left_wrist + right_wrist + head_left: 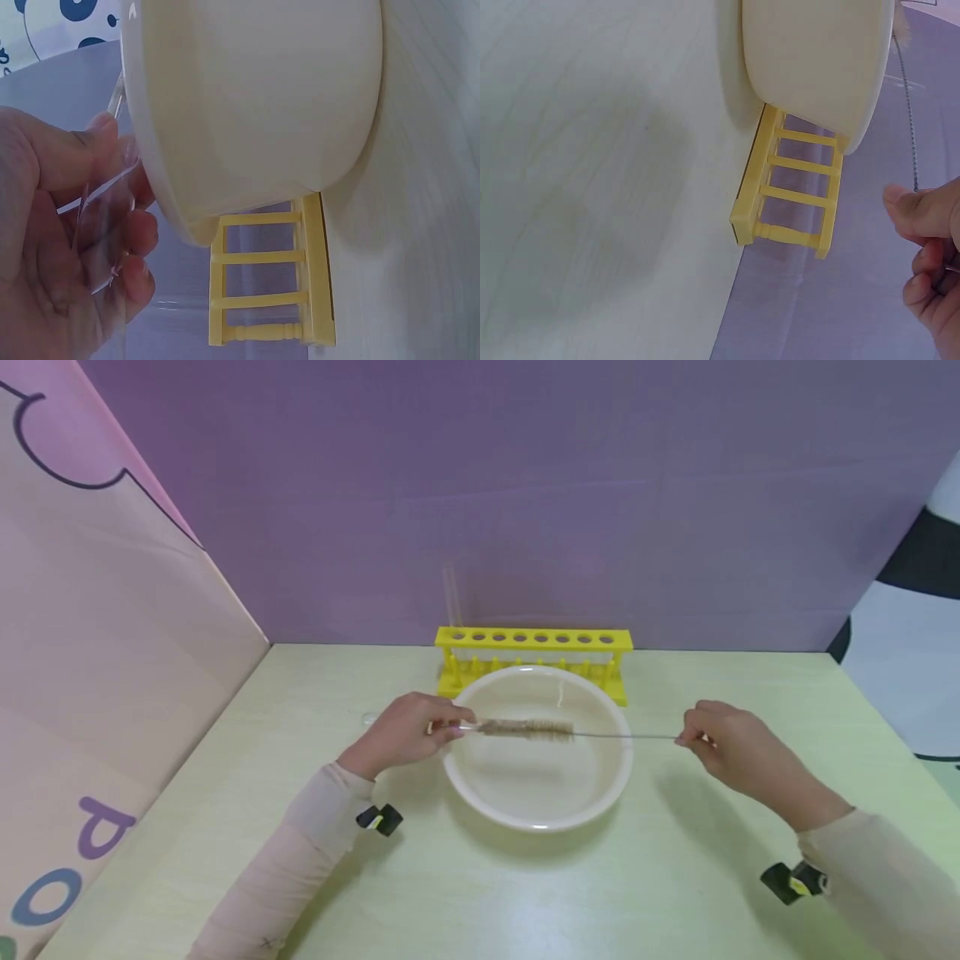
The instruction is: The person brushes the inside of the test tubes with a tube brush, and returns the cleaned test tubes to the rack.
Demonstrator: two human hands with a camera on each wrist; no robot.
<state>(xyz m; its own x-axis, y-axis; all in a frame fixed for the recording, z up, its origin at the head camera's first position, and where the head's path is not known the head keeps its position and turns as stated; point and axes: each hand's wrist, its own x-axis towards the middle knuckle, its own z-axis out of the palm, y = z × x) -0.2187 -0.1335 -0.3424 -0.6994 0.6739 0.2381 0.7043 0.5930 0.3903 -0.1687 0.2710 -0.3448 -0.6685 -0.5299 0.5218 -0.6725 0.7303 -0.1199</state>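
My left hand (411,732) grips a clear glass test tube (105,210), held about level at the basin's left rim. Bristles of a test tube brush (553,730) lie over the white basin (536,823). Their left part looks narrowed, as if inside the tube's mouth, and the right part flares out free. To the right, my right hand (738,747) pinches the brush's thin twisted wire handle (910,112) between thumb and finger. The tube's closed end pokes out behind my left hand in the head view. In the left wrist view the bristles are hidden.
Right behind the basin stands a yellow test tube rack (534,639) with a row of holes. Another clear tube (452,597) stands upright at its left end. A purple backdrop (525,502) rises at the table's back edge, and a printed panel (112,635) borders the left.
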